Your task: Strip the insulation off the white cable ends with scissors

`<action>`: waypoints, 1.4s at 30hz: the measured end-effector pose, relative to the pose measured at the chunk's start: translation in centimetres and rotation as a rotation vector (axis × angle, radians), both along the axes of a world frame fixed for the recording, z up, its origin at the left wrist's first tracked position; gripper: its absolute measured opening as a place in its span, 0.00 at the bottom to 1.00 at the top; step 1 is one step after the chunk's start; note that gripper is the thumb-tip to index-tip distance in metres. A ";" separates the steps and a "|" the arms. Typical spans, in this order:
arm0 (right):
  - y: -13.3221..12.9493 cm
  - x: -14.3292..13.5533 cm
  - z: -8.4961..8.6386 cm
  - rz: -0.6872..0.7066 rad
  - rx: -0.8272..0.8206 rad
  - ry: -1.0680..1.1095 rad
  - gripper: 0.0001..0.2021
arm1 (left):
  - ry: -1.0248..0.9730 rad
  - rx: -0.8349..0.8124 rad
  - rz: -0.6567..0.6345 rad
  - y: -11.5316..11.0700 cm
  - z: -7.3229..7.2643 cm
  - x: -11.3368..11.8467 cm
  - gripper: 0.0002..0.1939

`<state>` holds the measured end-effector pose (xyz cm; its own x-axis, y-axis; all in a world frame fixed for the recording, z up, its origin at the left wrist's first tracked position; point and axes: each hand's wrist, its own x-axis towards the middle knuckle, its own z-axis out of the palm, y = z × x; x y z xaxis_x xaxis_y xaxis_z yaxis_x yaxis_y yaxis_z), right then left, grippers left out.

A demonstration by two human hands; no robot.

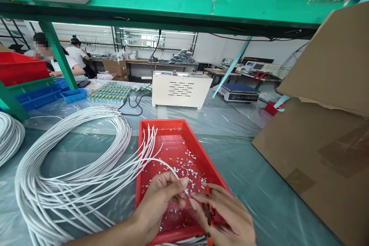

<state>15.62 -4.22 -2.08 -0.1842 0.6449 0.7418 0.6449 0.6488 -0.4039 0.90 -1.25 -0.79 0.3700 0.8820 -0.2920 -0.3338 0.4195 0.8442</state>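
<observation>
The left hand pinches one white cable between thumb and fingers, close to its end, above the near half of the red tray. From that grip the cable arches up and back over the tray's left edge to the coil, which lies on the bench to the left of the tray. Its tip sticks out just past the left thumb, pointing toward the right hand.

The right hand is curled around an orange-handled tool, over the tray's near right corner; the tool's working end is hard to make out. The right thumb and forefinger reach toward the cable's tip, just beside it; whether they touch it I cannot tell.

The coil's other loose ends fan across the tray's left edge, up to its far left corner, well apart from the right hand. Small pale scraps are strewn over the tray's floor, beyond and beneath both hands. More white cable shows below the tray's near edge. A second coil lies at the bench's left side, and a carton stands along the right.
</observation>
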 end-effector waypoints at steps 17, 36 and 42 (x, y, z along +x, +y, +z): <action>-0.1 0.4 -0.2 -0.151 -0.144 0.394 0.04 | 0.478 0.630 -0.062 -0.9 0.6 -0.3 0.12; 1.3 0.7 -0.4 0.307 -0.969 1.035 0.17 | 0.423 0.613 -0.232 0.2 -0.3 -0.5 0.14; 1.5 1.2 -1.3 0.488 -1.086 1.145 0.13 | 0.459 0.709 -0.211 0.3 -0.5 -0.6 0.10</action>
